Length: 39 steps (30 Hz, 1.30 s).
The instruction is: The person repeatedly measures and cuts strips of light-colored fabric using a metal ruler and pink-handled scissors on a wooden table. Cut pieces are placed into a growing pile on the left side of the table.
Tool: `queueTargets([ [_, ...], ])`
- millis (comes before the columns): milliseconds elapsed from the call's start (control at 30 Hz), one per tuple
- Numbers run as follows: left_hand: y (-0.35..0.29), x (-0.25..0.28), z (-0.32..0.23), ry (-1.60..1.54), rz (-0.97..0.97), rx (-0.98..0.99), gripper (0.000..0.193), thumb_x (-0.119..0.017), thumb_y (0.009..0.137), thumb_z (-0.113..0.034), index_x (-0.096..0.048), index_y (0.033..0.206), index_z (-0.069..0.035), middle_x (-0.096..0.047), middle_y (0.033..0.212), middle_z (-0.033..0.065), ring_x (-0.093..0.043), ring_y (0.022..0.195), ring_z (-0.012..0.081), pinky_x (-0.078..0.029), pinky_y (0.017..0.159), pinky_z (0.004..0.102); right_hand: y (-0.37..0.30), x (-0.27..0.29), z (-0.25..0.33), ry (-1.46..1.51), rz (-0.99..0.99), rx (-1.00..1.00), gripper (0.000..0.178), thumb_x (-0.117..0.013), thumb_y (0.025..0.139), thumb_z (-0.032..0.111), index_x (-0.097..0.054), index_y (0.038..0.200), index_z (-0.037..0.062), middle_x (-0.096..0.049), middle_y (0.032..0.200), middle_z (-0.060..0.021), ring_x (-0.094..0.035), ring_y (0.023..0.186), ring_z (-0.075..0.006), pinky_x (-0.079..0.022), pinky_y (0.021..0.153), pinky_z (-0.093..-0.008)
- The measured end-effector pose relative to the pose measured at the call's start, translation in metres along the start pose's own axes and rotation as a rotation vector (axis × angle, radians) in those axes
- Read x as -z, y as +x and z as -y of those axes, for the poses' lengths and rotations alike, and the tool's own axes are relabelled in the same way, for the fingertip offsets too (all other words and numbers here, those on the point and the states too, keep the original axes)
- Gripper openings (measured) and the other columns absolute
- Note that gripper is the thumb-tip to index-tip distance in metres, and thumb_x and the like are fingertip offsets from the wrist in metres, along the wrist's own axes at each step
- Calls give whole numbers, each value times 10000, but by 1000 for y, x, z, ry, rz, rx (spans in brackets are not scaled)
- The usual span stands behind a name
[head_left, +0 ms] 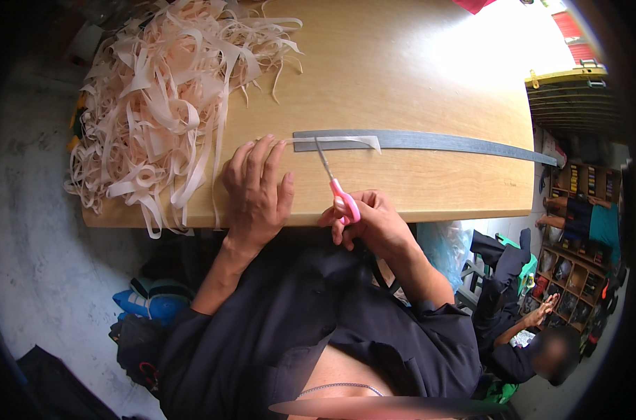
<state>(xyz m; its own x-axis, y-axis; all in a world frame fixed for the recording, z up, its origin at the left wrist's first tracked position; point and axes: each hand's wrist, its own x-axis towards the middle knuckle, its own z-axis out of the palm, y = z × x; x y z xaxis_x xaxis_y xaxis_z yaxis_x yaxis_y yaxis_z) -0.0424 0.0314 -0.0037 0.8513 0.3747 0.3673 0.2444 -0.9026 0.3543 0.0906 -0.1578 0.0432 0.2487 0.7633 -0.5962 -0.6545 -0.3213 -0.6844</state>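
My right hand (382, 222) grips a pair of pink-handled scissors (347, 204) near the table's front edge. Their blades point away from me, and the tip reaches a narrow pale peach strip of fabric (356, 141). That strip lies along the left part of a long grey metal ruler (451, 143). Flat on the table, my left hand (257, 187) has its fingers stretched out, the fingertips at the strip's left end. A large tangled heap of pale peach fabric strips (165, 101) covers the table to the left of this hand.
The wooden table (374, 77) has its front edge just before me; some strips hang over it. The ruler's right end juts past the table's right side. A clear plastic bag (445, 248) hangs below the edge. Another person (503, 301) sits at the right, near shelves (573, 280).
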Motion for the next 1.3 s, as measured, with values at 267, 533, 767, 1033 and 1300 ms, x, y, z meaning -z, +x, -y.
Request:
queueTargets([
  [267,-1,-3,2,25,8,5,553,-635,998,-287,-547,1508,-90,-487,1543,110,-422,1390,357,-334,1137,538,17,-7,4,-30,126,-118,617,-481,1046,665,-634,942,76,-705,875,-159,-684,654,-215,-563,519,-343],
  [533,0,-2,1,71,34,-6,559,-584,1015,-319,-538,1533,-113,-466,1558,116,-409,1393,360,-330,1151,545,35,-5,9,-41,178,-123,662,-429,1043,698,-672,983,85,-723,855,-148,-688,640,-224,-583,532,-367],
  [767,1,-2,1,65,41,0,561,-571,1018,-329,-538,1537,-117,-456,1562,117,-406,1390,363,-331,1150,555,38,-2,6,7,192,-94,661,-389,1059,683,-671,984,89,-730,866,-145,-688,646,-225,-591,541,-370],
  [1033,2,-1,1,70,57,-9,539,-563,1024,-327,-559,1520,-117,-448,1564,119,-390,1400,358,-324,1152,552,38,1,6,22,179,-93,622,-387,1077,636,-663,1007,83,-732,872,-155,-686,646,-232,-594,541,-369],
  [1300,2,0,1,57,75,-5,533,-563,1027,-326,-562,1517,-116,-446,1558,120,-381,1406,359,-321,1159,551,36,-3,15,-41,124,-121,551,-440,1093,555,-658,1017,55,-726,855,-167,-681,613,-239,-587,511,-372],
])
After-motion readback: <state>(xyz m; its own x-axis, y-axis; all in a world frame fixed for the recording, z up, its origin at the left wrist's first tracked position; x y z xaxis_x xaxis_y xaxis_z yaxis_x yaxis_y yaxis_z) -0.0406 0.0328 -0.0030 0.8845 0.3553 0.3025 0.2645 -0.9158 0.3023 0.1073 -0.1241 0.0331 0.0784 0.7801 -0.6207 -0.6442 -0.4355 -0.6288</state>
